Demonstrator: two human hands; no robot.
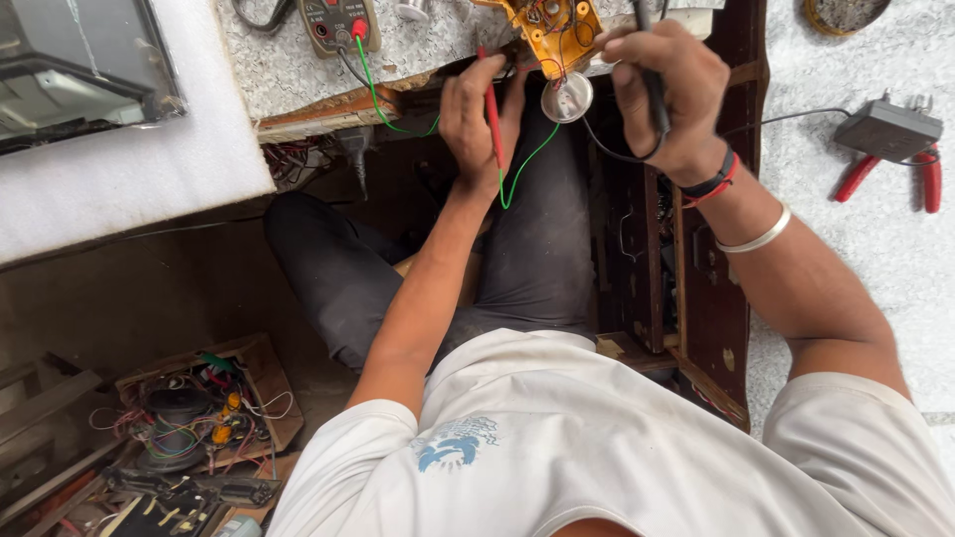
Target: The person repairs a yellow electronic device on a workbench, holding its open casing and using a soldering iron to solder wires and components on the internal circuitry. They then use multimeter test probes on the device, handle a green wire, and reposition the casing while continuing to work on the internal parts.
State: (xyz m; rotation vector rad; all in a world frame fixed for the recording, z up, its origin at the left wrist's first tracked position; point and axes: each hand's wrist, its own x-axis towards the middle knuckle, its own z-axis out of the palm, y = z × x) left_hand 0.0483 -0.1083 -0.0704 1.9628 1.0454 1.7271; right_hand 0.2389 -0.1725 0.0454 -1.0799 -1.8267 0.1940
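Electronics repair workshop. Evidence: speckled stone workbench (288,70) with chipped wooden edge; multimeter (338,22) with red and green leads; opened yellow circuit assembly (547,25); red-handled pliers (895,159) on the side counter; floor box of salvaged wiring and parts (204,408); worn dark wooden cabinet (711,298).

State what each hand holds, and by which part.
The left hand grips the red probe along its shaft; the right hand grips the black probe around its middle.
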